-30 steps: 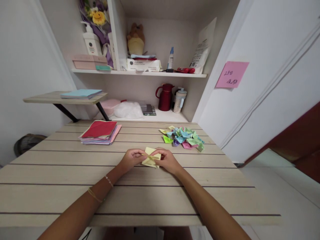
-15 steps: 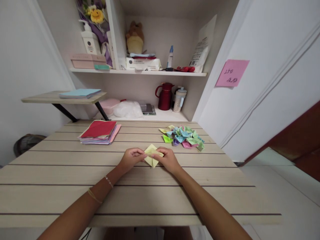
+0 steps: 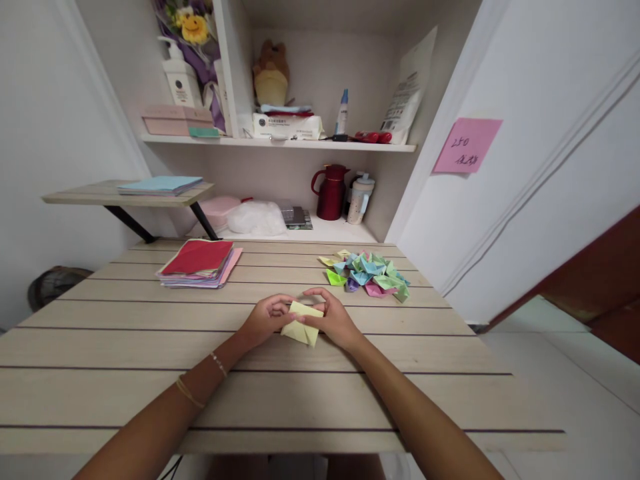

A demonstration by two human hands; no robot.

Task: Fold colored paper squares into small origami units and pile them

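Observation:
A partly folded piece of pale yellow paper (image 3: 301, 325) lies between my hands near the middle of the wooden table (image 3: 125, 347). My left hand (image 3: 265, 319) pinches its left side with curled fingers. My right hand (image 3: 333, 319) grips its right side, fingers bent over the top edge. Behind my right hand sits a heap of several small folded paper shapes (image 3: 367, 272) in green, blue, pink and yellow. A stack of coloured paper sheets (image 3: 200, 263), red on top, rests at the back left of the table.
A small side shelf with blue sheets (image 3: 160, 185) juts out at the left. Behind the table, a lower shelf holds a red jug (image 3: 330, 193), a white bottle (image 3: 359, 200) and a pink box (image 3: 220, 210). A pink note (image 3: 466, 145) sticks on the right wall.
The yellow paper has been turned and pressed flatter between my hands; its raised point is now folded down. Both hands stayed in place on the table.

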